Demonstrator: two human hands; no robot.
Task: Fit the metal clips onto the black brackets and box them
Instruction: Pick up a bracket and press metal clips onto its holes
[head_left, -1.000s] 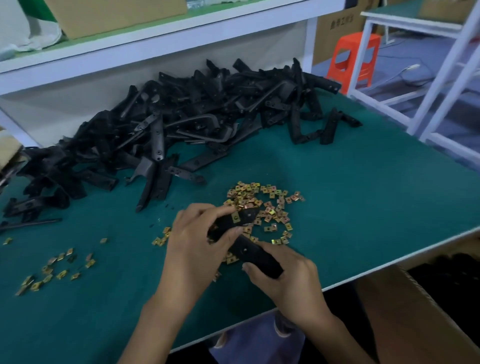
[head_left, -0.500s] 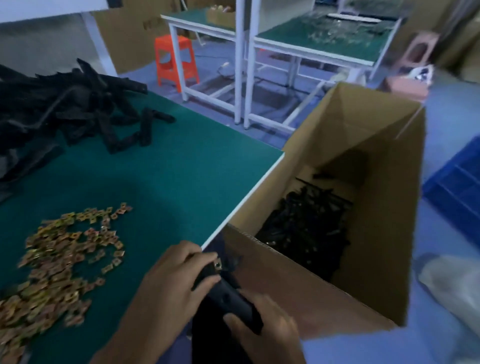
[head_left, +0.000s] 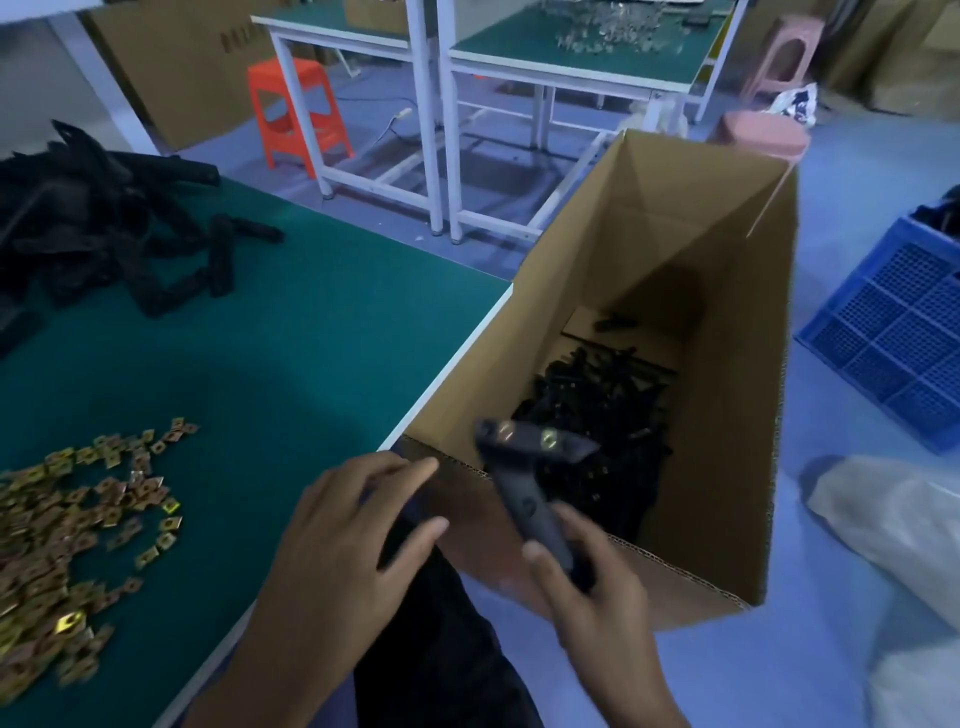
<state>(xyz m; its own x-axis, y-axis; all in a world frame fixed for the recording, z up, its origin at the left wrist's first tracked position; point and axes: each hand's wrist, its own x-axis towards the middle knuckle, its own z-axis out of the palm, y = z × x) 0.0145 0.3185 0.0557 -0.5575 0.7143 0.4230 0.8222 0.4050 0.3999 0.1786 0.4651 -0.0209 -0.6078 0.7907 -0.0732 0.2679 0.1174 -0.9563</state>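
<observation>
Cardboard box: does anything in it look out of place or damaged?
Nothing stands out. The cardboard box looks intact, black brackets lie heaped loosely inside, and the bracket in the right hand carries two metal clips.

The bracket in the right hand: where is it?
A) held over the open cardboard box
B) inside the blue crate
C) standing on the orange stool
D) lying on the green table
A: the right hand holds the lower end of the bracket, and its head with two clips is above the cardboard box.
</observation>
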